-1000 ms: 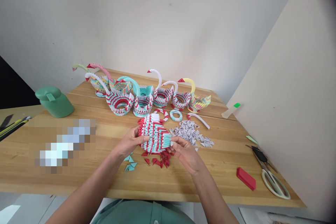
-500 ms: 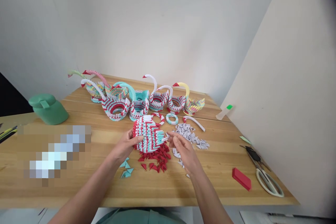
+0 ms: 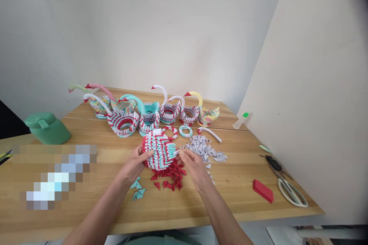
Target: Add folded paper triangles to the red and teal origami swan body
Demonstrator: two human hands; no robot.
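My left hand (image 3: 134,164) is closed on a swan body (image 3: 160,151) built from red, white and pale turquoise folded paper pieces, thumb on its near side. It is tilted, with its turquoise pointed end toward the right. At that point my right hand (image 3: 193,165) pinches a small white folded paper piece (image 3: 176,153) between thumb and fingers, touching or very near the tip. Below the body lies a heap of red paper triangles (image 3: 172,176). White paper triangles (image 3: 201,147) are spread behind my right hand, and a few turquoise triangles (image 3: 138,193) lie near my left wrist.
Several finished paper swans (image 3: 123,124) stand along the back. In front of them lie a red-white ring (image 3: 174,133), a turquoise-white ring (image 3: 185,131) and a curved neck (image 3: 212,134). A green lidded container (image 3: 48,130) stands left; a red block (image 3: 263,190) and scissors (image 3: 291,193) lie right.
My right hand has brought the white piece slightly left, against or close to the body's pointed end. My left hand keeps its hold. The whole view has shifted a little.
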